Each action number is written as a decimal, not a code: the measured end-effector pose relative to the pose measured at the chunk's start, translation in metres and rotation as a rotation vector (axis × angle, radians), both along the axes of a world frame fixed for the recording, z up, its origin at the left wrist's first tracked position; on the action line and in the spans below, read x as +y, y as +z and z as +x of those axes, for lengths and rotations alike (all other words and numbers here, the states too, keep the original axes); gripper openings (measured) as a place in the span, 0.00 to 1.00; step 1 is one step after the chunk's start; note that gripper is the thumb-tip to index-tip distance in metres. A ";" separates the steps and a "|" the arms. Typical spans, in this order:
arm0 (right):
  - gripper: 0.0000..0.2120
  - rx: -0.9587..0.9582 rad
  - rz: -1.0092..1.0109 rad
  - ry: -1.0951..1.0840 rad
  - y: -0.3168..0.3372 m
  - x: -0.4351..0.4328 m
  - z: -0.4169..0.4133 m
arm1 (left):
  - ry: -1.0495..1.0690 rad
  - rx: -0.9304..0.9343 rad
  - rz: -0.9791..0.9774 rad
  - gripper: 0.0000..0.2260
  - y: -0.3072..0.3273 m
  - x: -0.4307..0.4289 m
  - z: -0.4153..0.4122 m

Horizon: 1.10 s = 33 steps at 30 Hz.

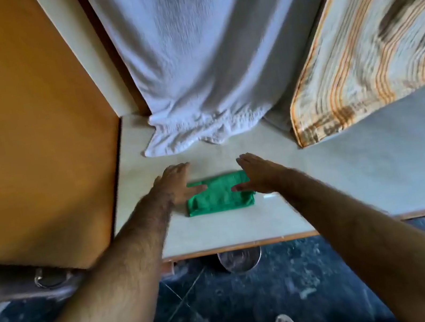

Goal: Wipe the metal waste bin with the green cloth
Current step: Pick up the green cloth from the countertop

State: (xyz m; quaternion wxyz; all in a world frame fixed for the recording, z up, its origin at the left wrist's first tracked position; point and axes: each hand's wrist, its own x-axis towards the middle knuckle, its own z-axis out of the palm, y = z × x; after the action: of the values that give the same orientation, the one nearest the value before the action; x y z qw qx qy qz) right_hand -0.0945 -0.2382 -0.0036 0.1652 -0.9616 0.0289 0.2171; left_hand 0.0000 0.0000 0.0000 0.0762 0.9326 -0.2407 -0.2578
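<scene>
An orange-brown wooden panel (23, 130) stands at the far left beside a pale table (347, 166), and next to it the left hand (178, 183) lies flat with fingers spread, its thumb over the left edge of the folded green cloth (219, 197) on the tabletop. The right hand (257, 174) is likewise flat and spread, thumb over the cloth's right edge, neither hand gripping it. Behind hang a white towel (203, 64) and, further right, an orange-striped towel (361, 46); the metal waste bin (240, 260) sits on the dark floor (257, 302) under the table's near edge.
</scene>
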 end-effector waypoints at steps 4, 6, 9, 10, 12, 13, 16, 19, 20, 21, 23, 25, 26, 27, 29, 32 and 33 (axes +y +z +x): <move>0.28 0.035 0.023 -0.059 -0.029 0.003 -0.004 | 0.019 -0.003 -0.032 0.32 -0.032 -0.004 -0.008; 0.27 0.032 0.036 -0.104 -0.039 0.005 -0.001 | 0.059 -0.007 -0.035 0.31 -0.044 -0.007 -0.011; 0.29 0.019 0.025 -0.122 -0.046 0.006 0.005 | 0.100 -0.048 -0.013 0.31 -0.053 -0.010 -0.012; 0.29 0.017 0.009 -0.125 -0.048 0.007 0.005 | 0.124 -0.062 -0.023 0.29 -0.055 -0.010 -0.012; 0.29 0.008 -0.020 -0.127 -0.052 0.010 0.005 | 0.181 -0.068 -0.071 0.26 -0.059 -0.010 -0.009; 0.28 0.003 -0.030 -0.133 -0.054 0.011 0.004 | 0.211 -0.047 -0.100 0.23 -0.061 -0.008 -0.009; 0.20 0.000 -0.038 -0.196 -0.053 0.014 0.001 | 0.319 0.080 -0.201 0.12 -0.063 -0.001 -0.009; 0.17 0.011 0.040 -0.269 -0.045 0.014 -0.007 | 0.430 0.250 -0.415 0.12 -0.061 0.009 -0.014; 0.15 0.023 0.082 -0.281 -0.042 0.013 -0.009 | 0.469 0.322 -0.504 0.14 -0.058 0.011 -0.015; 0.13 0.036 0.123 -0.293 -0.038 0.013 -0.014 | 0.492 0.381 -0.587 0.14 -0.055 0.013 -0.017; 0.13 0.051 0.199 -0.315 -0.028 0.016 -0.029 | 0.492 0.448 -0.704 0.11 -0.048 0.017 -0.024; 0.19 0.036 0.255 -0.331 -0.022 0.018 -0.044 | 0.484 0.498 -0.787 0.12 -0.041 0.016 -0.032; 0.20 0.031 0.278 -0.333 -0.019 0.020 -0.055 | 0.483 0.517 -0.827 0.12 -0.037 0.015 -0.039; 0.20 0.035 0.312 -0.335 -0.016 0.022 -0.063 | 0.481 0.531 -0.856 0.13 -0.035 0.014 -0.046; 0.18 0.051 0.384 -0.336 -0.011 0.026 -0.079 | 0.453 0.548 -0.870 0.14 -0.032 0.011 -0.062; 0.15 0.072 0.455 -0.310 -0.012 0.031 -0.101 | 0.429 0.552 -0.862 0.14 -0.030 0.007 -0.090; 0.15 0.085 0.480 -0.310 -0.013 0.030 -0.110 | 0.435 0.546 -0.861 0.14 -0.030 0.006 -0.102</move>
State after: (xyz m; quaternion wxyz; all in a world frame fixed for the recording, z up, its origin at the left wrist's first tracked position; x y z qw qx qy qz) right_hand -0.2043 -0.2082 -0.0171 0.4178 -0.8692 0.1301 0.2301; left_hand -0.1022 0.0055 -0.0296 0.5616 0.7448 -0.0979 -0.3469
